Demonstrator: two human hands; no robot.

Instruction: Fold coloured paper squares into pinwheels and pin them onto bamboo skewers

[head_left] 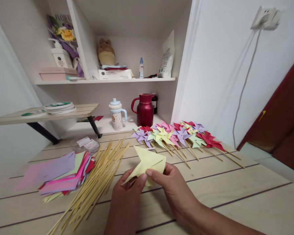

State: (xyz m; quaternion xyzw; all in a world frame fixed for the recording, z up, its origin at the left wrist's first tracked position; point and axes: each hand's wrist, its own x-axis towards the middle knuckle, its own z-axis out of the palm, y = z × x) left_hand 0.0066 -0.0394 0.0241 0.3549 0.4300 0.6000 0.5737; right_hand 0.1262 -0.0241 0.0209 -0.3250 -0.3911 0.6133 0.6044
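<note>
Left hand (127, 195), right hand (172, 186) pinching yellow paper (147, 161), "FLOWER" bouquet wrap (61, 24) shelved

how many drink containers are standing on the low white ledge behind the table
2: a red jug with a handle, and left of it a pale lidded cup. A dark bottle sits partly hidden behind the jug.

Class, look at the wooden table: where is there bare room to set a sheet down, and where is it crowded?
Bare wood lies on the table to the right of the right hand, below the finished pinwheels, out to the table edge. Crowded: the left side, with stacked coloured paper and bamboo sticks beside the left hand; both hands hold a yellow sheet.
</note>
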